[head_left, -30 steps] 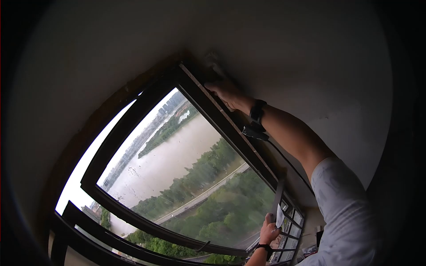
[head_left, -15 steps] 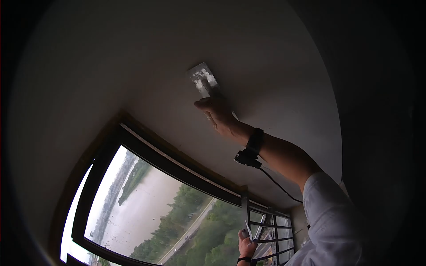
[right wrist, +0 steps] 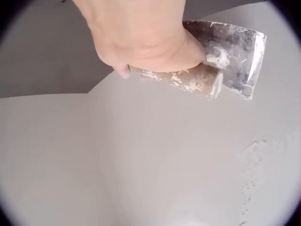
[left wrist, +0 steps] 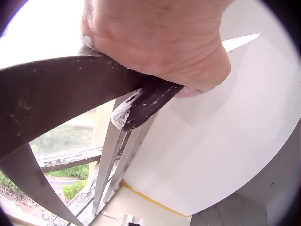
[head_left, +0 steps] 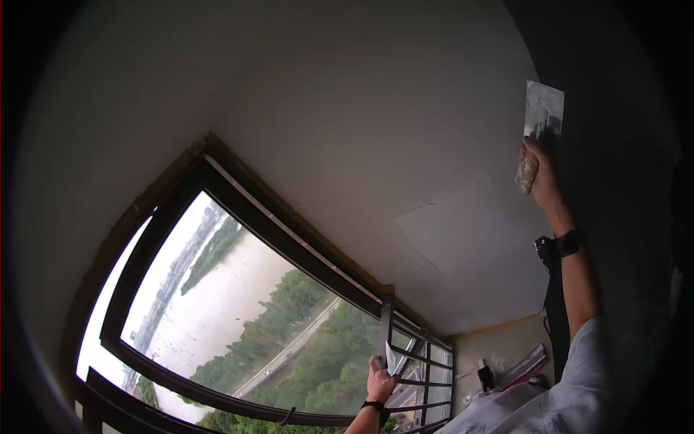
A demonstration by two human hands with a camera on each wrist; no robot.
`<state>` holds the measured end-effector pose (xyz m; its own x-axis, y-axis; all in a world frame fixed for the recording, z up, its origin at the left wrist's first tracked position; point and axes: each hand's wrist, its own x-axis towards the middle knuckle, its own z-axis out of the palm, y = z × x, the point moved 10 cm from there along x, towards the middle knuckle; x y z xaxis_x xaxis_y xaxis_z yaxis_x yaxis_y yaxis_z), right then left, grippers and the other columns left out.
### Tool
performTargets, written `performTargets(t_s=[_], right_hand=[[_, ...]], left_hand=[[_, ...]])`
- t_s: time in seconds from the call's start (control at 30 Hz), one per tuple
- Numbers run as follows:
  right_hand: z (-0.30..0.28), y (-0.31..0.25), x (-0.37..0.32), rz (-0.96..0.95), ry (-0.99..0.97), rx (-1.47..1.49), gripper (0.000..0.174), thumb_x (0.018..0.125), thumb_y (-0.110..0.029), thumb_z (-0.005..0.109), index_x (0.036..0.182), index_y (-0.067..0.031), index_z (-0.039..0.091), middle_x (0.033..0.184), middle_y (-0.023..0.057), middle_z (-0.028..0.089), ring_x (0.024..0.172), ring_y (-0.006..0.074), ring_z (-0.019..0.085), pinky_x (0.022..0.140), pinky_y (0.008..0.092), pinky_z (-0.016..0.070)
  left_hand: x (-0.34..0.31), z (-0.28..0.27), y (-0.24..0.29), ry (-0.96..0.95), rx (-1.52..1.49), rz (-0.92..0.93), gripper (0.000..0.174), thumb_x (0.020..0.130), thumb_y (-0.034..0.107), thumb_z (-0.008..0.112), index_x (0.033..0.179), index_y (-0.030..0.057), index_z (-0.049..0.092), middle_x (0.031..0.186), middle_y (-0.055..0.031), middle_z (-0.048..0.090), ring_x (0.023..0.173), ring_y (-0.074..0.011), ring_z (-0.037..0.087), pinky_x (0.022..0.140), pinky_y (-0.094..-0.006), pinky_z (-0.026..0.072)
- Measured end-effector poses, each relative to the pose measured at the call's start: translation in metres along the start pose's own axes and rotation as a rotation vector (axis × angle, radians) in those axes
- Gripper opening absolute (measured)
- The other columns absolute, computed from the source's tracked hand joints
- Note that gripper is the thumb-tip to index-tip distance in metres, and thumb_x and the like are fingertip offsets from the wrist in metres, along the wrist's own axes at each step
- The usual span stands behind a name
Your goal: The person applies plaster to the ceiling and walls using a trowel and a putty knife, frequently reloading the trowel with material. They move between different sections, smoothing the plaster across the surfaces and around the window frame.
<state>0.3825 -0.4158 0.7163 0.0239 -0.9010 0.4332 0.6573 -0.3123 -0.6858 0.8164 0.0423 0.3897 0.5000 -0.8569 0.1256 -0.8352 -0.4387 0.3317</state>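
My right hand [head_left: 542, 173] grips the plaster-caked wooden handle of a steel plastering trowel [head_left: 543, 108] at the right border of the pale plastered surface [head_left: 376, 145]. In the right wrist view, white plaster smears the blade [right wrist: 230, 52] and the handle [right wrist: 188, 84], which the fingers wrap round. Low by the window bars, my left hand [head_left: 378, 383] holds a tool with a dark rounded handle [left wrist: 146, 106], white residue on its end. A pale, thin blade [left wrist: 241, 42] pokes out beyond that hand; most of the tool is hidden behind it.
A dark-framed window [head_left: 289, 242] fills the lower left, with a river and trees outside. Metal bars [head_left: 426, 362] run beside my left hand. Several tools [head_left: 517, 369] lie at the lower right. Raised ridges [head_left: 416, 211] mark the plastered surface.
My right hand has swept the trowel from the window's upper frame across the plastered surface to its right border. My left hand stays by the bars. The view has shifted too.
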Motion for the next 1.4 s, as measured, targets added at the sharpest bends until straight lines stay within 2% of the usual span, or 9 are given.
performTargets(t_s=[0.13,0.3,0.53,0.6,0.7,0.93,0.97,1.03,1.4], right_hand=[[0.120,0.078,-0.066,0.228,-0.313,-0.121,0.036,0.085,-0.044,0.068,0.076,-0.0101,0.059,0.062,-0.0042,0.045,0.051,0.0068,0.040,0.056,0.0225,0.0338],[0.296,0.196,-0.137,0.478,-0.703,-0.046,0.030,0.089,-0.035,0.063,0.077,-0.0083,0.059,0.063,-0.0050,0.042,0.059,0.0072,0.041,0.060,0.0263,0.0361],[0.454,0.285,-0.132,0.507,-0.685,0.091,0.036,0.092,-0.029,0.060,0.064,-0.0160,0.041,0.058,-0.0074,0.035,0.049,0.0046,0.029,0.048,0.0257,0.0291],[0.473,0.301,-0.125,0.546,-0.735,0.097,0.030,0.090,-0.029,0.063,0.068,-0.0121,0.053,0.064,-0.0048,0.047,0.055,0.0074,0.043,0.056,0.0274,0.0395],[0.459,0.289,-0.120,0.305,-0.496,0.031,0.027,0.084,-0.029,0.071,0.089,-0.0025,0.069,0.086,0.0057,0.066,0.082,0.0183,0.060,0.082,0.0366,0.0464],[0.312,0.223,-0.086,0.239,-0.253,0.073,0.028,0.087,-0.031,0.074,0.076,-0.0179,0.051,0.058,-0.0080,0.038,0.044,0.0041,0.035,0.040,0.0249,0.0293],[0.282,0.217,-0.084,0.306,-0.204,0.094,0.022,0.087,-0.028,0.073,0.081,-0.0135,0.057,0.069,-0.0088,0.043,0.061,0.0014,0.040,0.054,0.0230,0.0351],[0.247,0.199,-0.089,0.292,-0.077,0.191,0.031,0.088,-0.029,0.071,0.072,-0.0185,0.047,0.055,-0.0086,0.032,0.037,0.0042,0.026,0.033,0.0243,0.0175],[0.323,0.422,-0.204,0.835,-0.338,-0.094,0.028,0.093,-0.034,0.055,0.076,-0.0119,0.055,0.058,-0.0026,0.044,0.045,0.0082,0.037,0.043,0.0284,0.0287]], left_hand=[[-0.002,-0.013,0.008,0.019,-0.015,0.003,0.027,0.070,0.025,0.071,0.085,0.0043,0.074,0.148,-0.0205,0.032,0.121,-0.0419,0.052,0.101,-0.0439,0.0462],[0.001,-0.008,-0.001,0.047,-0.067,-0.008,0.027,0.069,0.024,0.069,0.084,0.0009,0.073,0.147,-0.0208,0.034,0.117,-0.0423,0.053,0.099,-0.0448,0.0466],[0.001,-0.006,-0.005,0.050,-0.085,0.002,0.026,0.069,0.021,0.069,0.087,0.0037,0.074,0.145,-0.0208,0.036,0.120,-0.0414,0.051,0.101,-0.0436,0.0451],[0.002,0.002,-0.014,0.000,-0.111,-0.047,0.023,0.069,0.022,0.069,0.085,0.0072,0.074,0.146,-0.0209,0.034,0.125,-0.0407,0.049,0.105,-0.0416,0.0428],[0.001,-0.003,-0.010,0.022,-0.102,-0.036,0.026,0.071,0.022,0.068,0.087,0.0028,0.074,0.147,-0.0192,0.034,0.119,-0.0409,0.052,0.103,-0.0436,0.0437],[-0.001,-0.010,-0.002,0.054,-0.124,-0.005,0.026,0.073,0.027,0.069,0.090,0.0087,0.076,0.145,-0.0203,0.037,0.121,-0.0423,0.051,0.102,-0.0441,0.0441],[0.000,-0.003,-0.012,0.114,-0.124,0.040,0.024,0.071,0.026,0.069,0.082,0.0058,0.074,0.144,-0.0220,0.039,0.119,-0.0423,0.052,0.100,-0.0443,0.0453],[0.001,-0.002,-0.014,0.089,-0.128,0.010,0.023,0.069,0.025,0.069,0.078,0.0041,0.073,0.144,-0.0229,0.039,0.118,-0.0425,0.053,0.099,-0.0441,0.0463],[0.002,-0.016,-0.004,0.076,-0.148,-0.009,0.021,0.067,0.019,0.068,0.082,0.0045,0.074,0.144,-0.0194,0.038,0.107,-0.0422,0.057,0.096,-0.0446,0.0474]])
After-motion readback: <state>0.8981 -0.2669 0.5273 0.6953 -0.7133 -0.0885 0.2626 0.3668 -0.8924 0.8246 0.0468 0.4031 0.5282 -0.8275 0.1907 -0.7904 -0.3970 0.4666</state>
